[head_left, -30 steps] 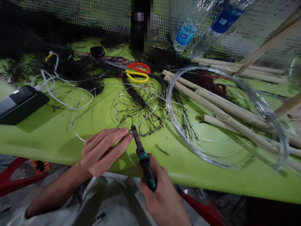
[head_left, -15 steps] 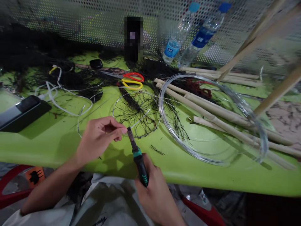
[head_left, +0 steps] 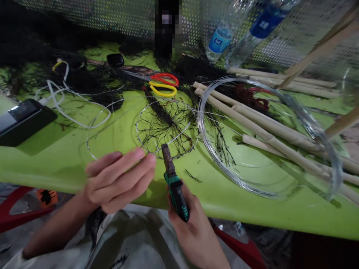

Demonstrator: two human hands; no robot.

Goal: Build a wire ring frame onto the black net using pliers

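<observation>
My right hand [head_left: 193, 220] is wrapped round the black and green handles of the pliers [head_left: 175, 186], whose rusty jaws [head_left: 166, 153] point away from me. The jaws lie over the near edge of a wire ring [head_left: 137, 129]. Black netting [head_left: 171, 125] gathers to a knot in the middle of that ring. A pale piece of wire [head_left: 181, 132] runs across it towards the jaws. To the left of the pliers my left hand [head_left: 120, 177] is raised, back turned to the camera, fingers stretched out and slightly blurred. I see nothing held in it.
A coil of clear wire [head_left: 206, 140] overlaps bamboo sticks [head_left: 260, 134] on the right. Scissors [head_left: 164, 89] with red and yellow handles lie behind the ring. A white cable [head_left: 77, 125] and a dark box [head_left: 26, 121] are at left. Bottles [head_left: 220, 43] stand at the back.
My left hand has let go of the wire by the pliers' jaws, turned over and stretched its fingers. The pliers remain in my right hand. The view has shifted slightly.
</observation>
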